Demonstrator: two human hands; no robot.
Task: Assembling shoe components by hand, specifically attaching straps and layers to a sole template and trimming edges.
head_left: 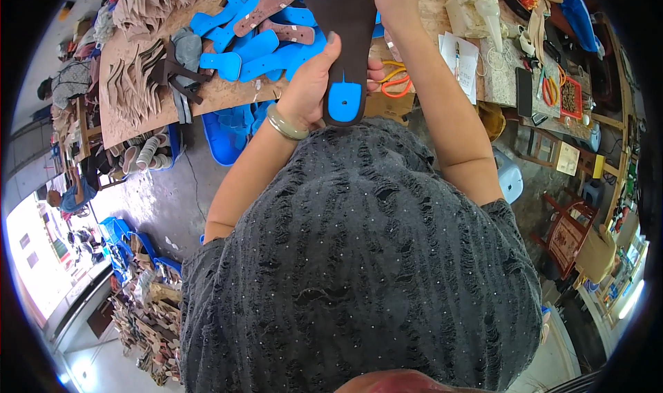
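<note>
Spreading across the top, the workbench (219,94) lies beyond a dark brown insole (350,48), its far end cut off. My left hand (307,85) grips the heel end, fingers mostly hidden underneath; whether my cropped right hand (398,1) grips, I cannot tell. The blue heel pad (345,114) bears a dark spot, possibly a hole.

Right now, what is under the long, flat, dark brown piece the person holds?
Fingers of the left hand pass beneath the piece, showing past its right edge; the rest there is hidden.

Ragged, pale-dotted dark grey top (359,255); smooth pale rounded bangle (285,125)
</note>
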